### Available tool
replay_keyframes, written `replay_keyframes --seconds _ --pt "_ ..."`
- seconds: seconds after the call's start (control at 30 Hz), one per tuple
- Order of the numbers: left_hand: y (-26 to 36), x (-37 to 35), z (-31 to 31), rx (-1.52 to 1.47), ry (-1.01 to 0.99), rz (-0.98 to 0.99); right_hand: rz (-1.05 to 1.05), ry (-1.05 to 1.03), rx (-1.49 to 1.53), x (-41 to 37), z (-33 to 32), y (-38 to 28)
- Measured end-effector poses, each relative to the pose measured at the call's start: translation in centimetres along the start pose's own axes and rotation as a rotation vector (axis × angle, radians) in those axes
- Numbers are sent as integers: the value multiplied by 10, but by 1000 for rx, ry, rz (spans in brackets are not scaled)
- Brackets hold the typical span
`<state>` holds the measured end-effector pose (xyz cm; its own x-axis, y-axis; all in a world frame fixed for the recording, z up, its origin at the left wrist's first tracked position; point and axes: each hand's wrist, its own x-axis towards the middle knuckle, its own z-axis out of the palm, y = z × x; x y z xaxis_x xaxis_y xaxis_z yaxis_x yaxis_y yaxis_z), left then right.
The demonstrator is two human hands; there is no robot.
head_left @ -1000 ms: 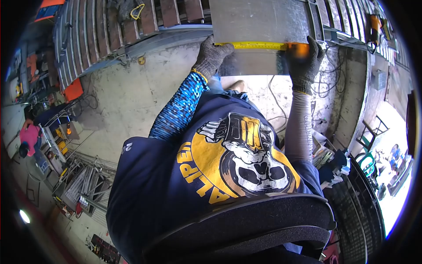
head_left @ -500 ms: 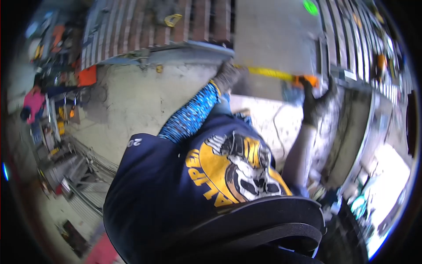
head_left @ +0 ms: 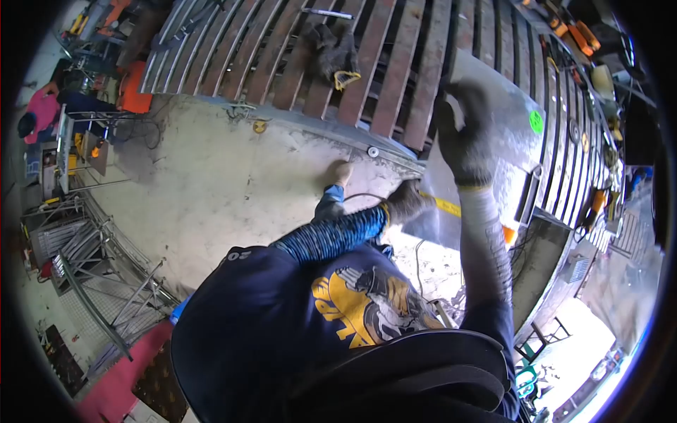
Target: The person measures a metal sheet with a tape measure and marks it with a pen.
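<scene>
Two gloved hands work at the near corner of a slatted bench, one low and one raised. The left hand (head_left: 407, 201), at the end of a blue patterned sleeve, sits closest to the body; its fingers are folded down on the end of a yellow tape (head_left: 446, 205), pinning it at the near edge of a metal sheet (head_left: 511, 151). From that hand the tape runs off to its right, passes behind the other forearm and ends at an orange case (head_left: 509, 235) just beyond the grey sleeve. A foot (head_left: 342, 173) stands on the concrete floor just past the left hand. The right hand (head_left: 465, 137) is lifted above and beyond the left one, over the sheet's face; it is blurred, with fingers curled, and I cannot tell whether it grips anything or only touches the metal. A green sticker (head_left: 537, 121) lies on the sheet to the right of this hand. Farther out, the slatted bench (head_left: 395, 63) carries the sheet, and spare gloves (head_left: 337, 53) lie on its slats well to the left of the right hand. Far off to the left, a person in pink (head_left: 42, 113) stands among racks.
</scene>
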<state>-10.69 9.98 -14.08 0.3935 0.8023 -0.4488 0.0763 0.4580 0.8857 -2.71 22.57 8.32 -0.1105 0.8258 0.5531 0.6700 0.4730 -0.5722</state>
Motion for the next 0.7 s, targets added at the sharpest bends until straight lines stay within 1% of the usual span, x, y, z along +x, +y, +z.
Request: replay_keyframes --seconds 0.03,0.07,0.13,0.17,0.2,0.23,0.27,0.3,0.33,0.37,0.4,0.43,0.47,0.5,0.57,0.63,0.7 --pt "-1 -3 5 83 69 4 33 -67 39 29 31 0" --pt "3 -7 5 83 60 -25 -60 -95 -14 58 67 10" --pt "27 -15 0 56 6 -74 -137 -204 -145 107 142 29" --pt "35 -16 -3 28 -38 -93 -65 -312 -161 127 175 31" --pt "14 -10 9 -22 -35 8 -96 -330 -239 140 212 45" --pt "-4 -4 18 -67 -34 112 -83 -375 -283 153 239 53" --pt "6 -6 13 -50 -102 25 -84 -384 -328 162 261 59" --pt "15 -6 7 -56 -128 41 -87 -392 -376 171 279 64" --pt "-1 -3 15 -27 -136 48 -76 -409 -382 183 291 63" --pt "-27 -1 34 -1 -148 49 -60 -537 -468 194 298 59" --pt "-43 0 47 -218 -156 1 -37 -669 -552 200 302 55" --pt "-60 2 62 -431 -162 -47 -12 -688 -561 202 303 55" --pt "-74 6 72 -492 -179 -43 -61 -696 -500 207 302 54" --pt "-77 6 76 -478 -168 -21 -103 -704 -442 208 301 57" --pt "-47 -3 58 -111 -49 52 -36 -625 -313 214 294 63" --pt "-7 -12 26 -67 -37 66 112 -443 -208 202 257 55" --pt "19 -9 2 -80 -134 66 -12 -208 -127 162 216 70"
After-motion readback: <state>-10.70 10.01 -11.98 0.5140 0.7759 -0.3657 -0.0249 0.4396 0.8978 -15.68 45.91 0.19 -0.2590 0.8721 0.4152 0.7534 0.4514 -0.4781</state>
